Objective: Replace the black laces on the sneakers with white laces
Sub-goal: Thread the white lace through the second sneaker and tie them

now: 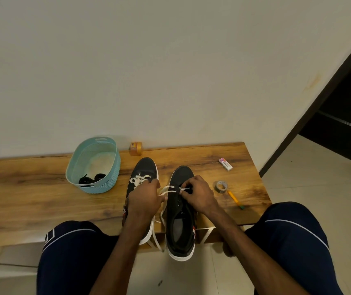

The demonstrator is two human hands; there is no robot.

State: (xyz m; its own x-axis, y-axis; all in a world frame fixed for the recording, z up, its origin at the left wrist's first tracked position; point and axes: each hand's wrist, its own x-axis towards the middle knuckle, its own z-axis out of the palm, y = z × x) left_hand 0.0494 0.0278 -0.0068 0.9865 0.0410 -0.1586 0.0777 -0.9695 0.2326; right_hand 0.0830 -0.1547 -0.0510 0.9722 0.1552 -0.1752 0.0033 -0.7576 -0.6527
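Two black sneakers with white soles stand side by side on the wooden table (pixel 42 188). The left sneaker (pixel 145 168) carries a white lace (pixel 139 179) through its eyelets. The right sneaker (pixel 181 228) has a white lace (pixel 167 189) threaded only near its toe. My left hand (pixel 146 201) grips one end of that lace, pulling it leftward. My right hand (pixel 197 193) pinches the other end over the eyelets. Black laces (pixel 91 178) lie in the light blue basket (pixel 106 177).
A small orange box (pixel 135 148) stands at the wall behind the shoes. To the right lie a white eraser (pixel 225 164), a grey tape roll (pixel 221 186) and an orange pencil (pixel 235 199). My knees frame the table's front edge.
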